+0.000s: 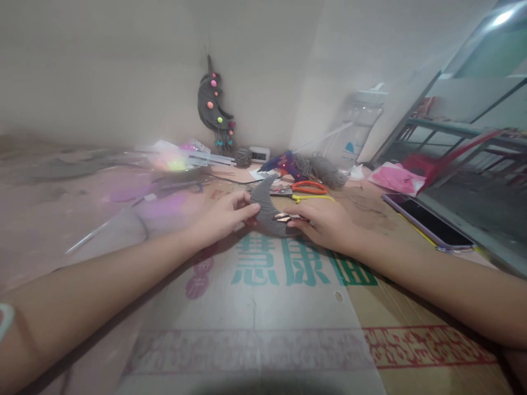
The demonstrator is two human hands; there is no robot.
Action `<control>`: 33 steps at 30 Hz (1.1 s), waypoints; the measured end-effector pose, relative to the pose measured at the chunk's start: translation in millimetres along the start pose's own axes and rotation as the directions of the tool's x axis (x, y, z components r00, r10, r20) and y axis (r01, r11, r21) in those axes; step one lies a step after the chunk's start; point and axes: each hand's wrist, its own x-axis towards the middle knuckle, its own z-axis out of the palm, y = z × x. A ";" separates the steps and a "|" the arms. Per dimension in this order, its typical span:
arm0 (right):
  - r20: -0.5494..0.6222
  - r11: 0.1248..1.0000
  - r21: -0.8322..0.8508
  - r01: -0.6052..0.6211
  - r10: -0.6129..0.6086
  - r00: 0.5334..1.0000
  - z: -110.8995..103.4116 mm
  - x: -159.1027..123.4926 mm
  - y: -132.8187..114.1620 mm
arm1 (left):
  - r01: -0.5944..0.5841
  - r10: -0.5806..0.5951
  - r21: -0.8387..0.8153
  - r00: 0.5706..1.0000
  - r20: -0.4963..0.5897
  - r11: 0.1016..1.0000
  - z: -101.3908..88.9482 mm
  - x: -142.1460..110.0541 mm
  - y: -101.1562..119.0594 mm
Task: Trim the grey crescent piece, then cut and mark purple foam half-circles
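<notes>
Crescent: grey yarn-wrapped moon [263, 204], pretty much dead centre of the frame, upper tip pointing up, body curving down and to the right, hollow side facing upper right.
Who's closest: left hand [242, 211], no contest, it's right on the outer curve. So the moon sits just to the right of that hand and to the left of the other one.
Left grip: thumb on the front face, fingers tucked behind, pinching the moon; forearm comes in from the lower left.
Right grip: right hand [319, 218] has small metal snips [282, 218] between thumb and fingers, blades aimed left over the moon's lower part. Can't tell if they're touching the yarn.
Just behind: orange-handled scissors [308, 188], then a blue glue gun [284, 163] and a grey yarn skein [325, 170].
Underneath: printed cardboard [255, 312], lower middle.
Off right: phone [430, 222], lying flat.
Wall: pom-pom moon [211, 107] hanging upper middle.
</notes>
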 end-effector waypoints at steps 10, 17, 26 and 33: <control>-0.021 1.000 0.015 -0.003 0.004 1.000 2.0 -0.7 1.8 | 0.017 -0.016 -0.048 1.000 0.009 0.999 -1.7 -1.4 -1.9; -0.018 0.999 0.046 0.012 -0.012 1.000 2.3 -0.6 3.1 | 0.036 -0.035 -0.041 0.999 0.020 0.999 -1.9 -0.7 -0.9; -0.065 0.991 0.129 -0.046 0.055 0.996 -1.9 -3.1 3.0 | 0.040 -0.041 -0.060 0.999 -0.008 0.997 0.2 -1.8 -3.6; -0.096 0.984 0.142 -0.112 0.126 0.987 -1.8 -2.2 1.9 | 0.034 -0.034 -0.052 0.999 -0.005 0.998 1.3 -1.9 -2.5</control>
